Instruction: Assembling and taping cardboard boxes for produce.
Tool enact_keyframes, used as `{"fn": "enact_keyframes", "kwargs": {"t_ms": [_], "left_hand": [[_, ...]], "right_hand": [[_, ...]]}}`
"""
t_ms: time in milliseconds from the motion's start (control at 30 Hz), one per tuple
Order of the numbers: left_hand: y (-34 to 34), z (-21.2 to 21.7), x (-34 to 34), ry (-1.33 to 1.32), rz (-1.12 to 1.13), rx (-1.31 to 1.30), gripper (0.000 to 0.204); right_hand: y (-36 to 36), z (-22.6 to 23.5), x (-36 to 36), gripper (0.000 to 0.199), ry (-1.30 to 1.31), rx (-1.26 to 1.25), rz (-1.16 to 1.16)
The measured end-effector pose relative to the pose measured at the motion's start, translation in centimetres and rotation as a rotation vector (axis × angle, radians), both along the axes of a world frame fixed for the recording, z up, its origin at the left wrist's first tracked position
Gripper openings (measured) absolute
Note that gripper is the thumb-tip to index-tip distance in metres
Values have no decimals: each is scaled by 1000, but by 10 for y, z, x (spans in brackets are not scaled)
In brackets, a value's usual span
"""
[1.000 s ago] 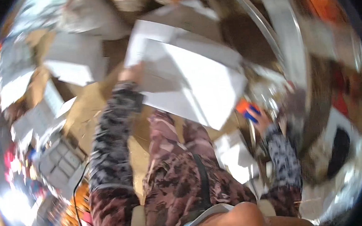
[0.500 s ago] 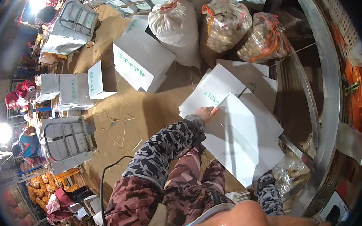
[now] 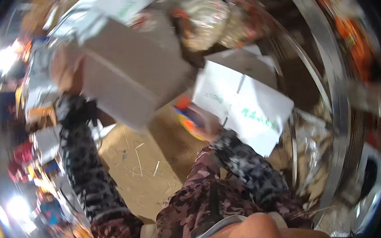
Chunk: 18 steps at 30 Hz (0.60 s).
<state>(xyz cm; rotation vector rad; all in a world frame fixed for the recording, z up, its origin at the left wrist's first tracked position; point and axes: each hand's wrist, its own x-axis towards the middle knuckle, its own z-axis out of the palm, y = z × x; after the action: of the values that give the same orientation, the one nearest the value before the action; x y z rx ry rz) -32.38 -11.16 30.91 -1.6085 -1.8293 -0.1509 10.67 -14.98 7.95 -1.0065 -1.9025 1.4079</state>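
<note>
The box (image 3: 142,60) at the upper left looked like smooth, dull cardboard. So did the white carton (image 3: 253,103) right of the middle. The hand tool (image 3: 184,105) mid-frame looked like plastic. The rail (image 3: 326,43) at the right was shiny metal. The bag (image 3: 206,18) at the top was glossy, wrinkly plastic. The left sleeve (image 3: 86,170) was dull cloth.
</note>
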Motion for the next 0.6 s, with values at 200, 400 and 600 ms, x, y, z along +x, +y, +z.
{"fn": "enact_keyframes", "kwargs": {"t_ms": [200,400,600], "left_hand": [[-50,-219,92,-517,-298,-342,85],[-130,-492,259,-937,264,-731,98],[-136,-588,329,-1048,650,-1052,92]], "right_hand": [[-24,-14,27,66,-30,-264,13],[-102,-75,217,64,-270,-506,-569],[-113,-53,330,69,-477,39,-700]]}}
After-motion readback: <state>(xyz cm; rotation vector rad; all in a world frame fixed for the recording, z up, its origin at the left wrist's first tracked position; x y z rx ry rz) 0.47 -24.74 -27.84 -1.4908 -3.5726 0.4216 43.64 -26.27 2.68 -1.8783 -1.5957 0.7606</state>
